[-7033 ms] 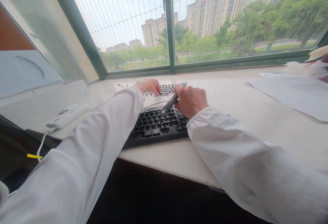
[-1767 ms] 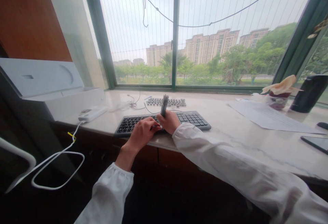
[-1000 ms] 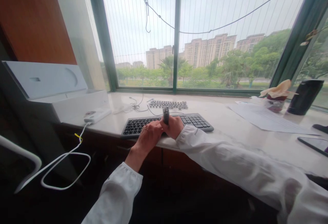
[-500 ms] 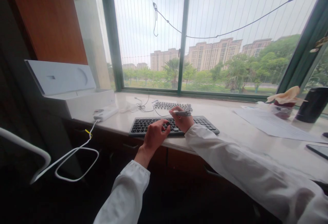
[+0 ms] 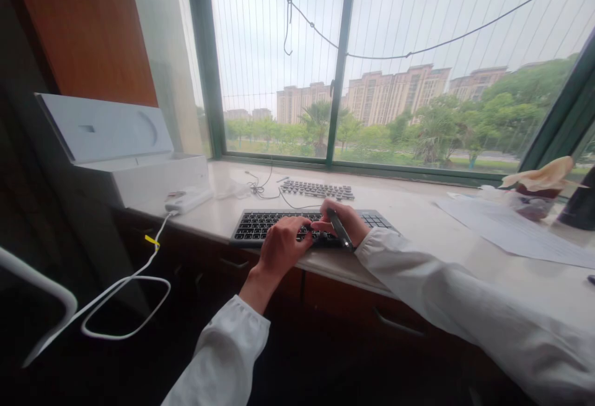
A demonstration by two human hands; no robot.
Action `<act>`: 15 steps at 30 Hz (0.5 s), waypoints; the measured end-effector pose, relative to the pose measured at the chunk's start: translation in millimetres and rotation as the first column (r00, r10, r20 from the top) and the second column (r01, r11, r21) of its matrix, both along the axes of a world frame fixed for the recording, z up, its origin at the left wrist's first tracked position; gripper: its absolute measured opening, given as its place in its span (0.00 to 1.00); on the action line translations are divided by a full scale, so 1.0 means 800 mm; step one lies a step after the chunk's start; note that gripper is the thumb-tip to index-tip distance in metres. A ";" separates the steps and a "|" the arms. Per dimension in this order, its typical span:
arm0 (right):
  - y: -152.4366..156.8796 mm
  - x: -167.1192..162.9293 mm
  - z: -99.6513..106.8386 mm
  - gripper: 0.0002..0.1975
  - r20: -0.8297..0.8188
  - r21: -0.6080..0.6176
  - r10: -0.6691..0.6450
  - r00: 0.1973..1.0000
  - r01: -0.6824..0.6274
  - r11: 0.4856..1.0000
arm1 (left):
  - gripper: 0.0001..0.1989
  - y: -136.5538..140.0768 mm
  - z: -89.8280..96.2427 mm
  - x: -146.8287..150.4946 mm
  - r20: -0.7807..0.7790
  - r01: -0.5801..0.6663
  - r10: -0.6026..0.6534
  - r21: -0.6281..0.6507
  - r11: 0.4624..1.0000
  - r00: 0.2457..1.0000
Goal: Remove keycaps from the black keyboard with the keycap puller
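A dark keyboard (image 5: 253, 227) lies along the front edge of the white counter, its left part showing bare key positions with light outlines. Over its middle, my left hand (image 5: 284, 240) is closed in a pinch, with a small dark piece like a keycap partly visible at the fingertips. My right hand (image 5: 349, 219) grips a slim, dark, pen-like tool (image 5: 340, 230), slanted down toward the front edge. The right fingertips meet those of the left just above the keys, hiding that part of the keyboard. Behind it, loose keycaps (image 5: 318, 189) are laid out in rows.
A thin cable (image 5: 260, 189) curls behind the keyboard. To the left are an open white box (image 5: 160, 176) and a white power strip (image 5: 188, 200) with its cord hanging down. Paper sheets (image 5: 506, 229), a cup (image 5: 534, 198) and a dark bottle (image 5: 579, 204) stand or lie at right.
My right hand has moved slightly right and turned, so the tool now points down toward the front edge instead of sideways. My left hand stays pinched over the keyboard. The view has shifted a little.
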State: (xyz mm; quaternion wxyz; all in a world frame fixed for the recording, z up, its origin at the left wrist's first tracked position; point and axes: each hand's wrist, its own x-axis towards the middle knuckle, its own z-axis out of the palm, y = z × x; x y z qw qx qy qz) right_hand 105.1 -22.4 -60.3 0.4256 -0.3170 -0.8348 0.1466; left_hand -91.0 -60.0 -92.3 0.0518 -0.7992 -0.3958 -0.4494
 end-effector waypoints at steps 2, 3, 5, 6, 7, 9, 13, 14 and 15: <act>0.001 0.000 -0.007 0.18 0.034 0.014 -0.021 0.999 0.020 1.000 | 0.10 0.001 0.000 0.000 0.000 0.008 -0.008 0.012 1.000 1.000; 0.000 -0.001 -0.008 0.18 0.042 0.010 -0.015 0.999 0.015 1.000 | 0.10 0.001 0.000 0.000 0.002 0.010 -0.010 0.017 1.000 1.000; -0.002 0.000 -0.008 0.18 0.039 -0.003 -0.002 0.999 0.002 1.000 | 0.11 0.000 0.001 0.000 -0.001 0.013 -0.013 0.026 1.000 1.000; -0.003 0.000 -0.007 0.18 0.033 -0.013 0.004 0.999 -0.003 1.000 | 0.11 0.000 0.001 0.000 -0.005 0.013 -0.013 0.029 0.999 1.000; -0.004 0.000 -0.006 0.17 0.027 -0.029 0.012 1.000 -0.011 1.000 | 0.11 -0.001 0.002 0.001 -0.009 0.013 -0.013 0.031 0.999 1.000; -0.005 0.001 -0.005 0.18 0.007 -0.063 0.030 1.000 -0.029 0.998 | 0.11 -0.001 0.002 0.001 -0.011 0.006 -0.005 0.032 0.999 1.000; -0.004 0.001 -0.004 0.19 -0.033 -0.089 0.054 0.998 -0.057 0.994 | 0.11 -0.001 0.001 0.000 -0.039 -0.016 0.017 0.033 0.999 0.999; -0.002 0.002 -0.002 0.19 -0.043 -0.094 0.050 0.998 -0.054 0.994 | 0.11 -0.001 0.002 0.000 -0.064 -0.021 0.024 0.041 0.999 0.998; 0.000 0.003 0.000 0.18 -0.059 -0.101 0.020 0.998 -0.026 0.995 | 0.11 -0.001 0.004 0.000 -0.100 -0.030 0.035 0.052 0.998 0.994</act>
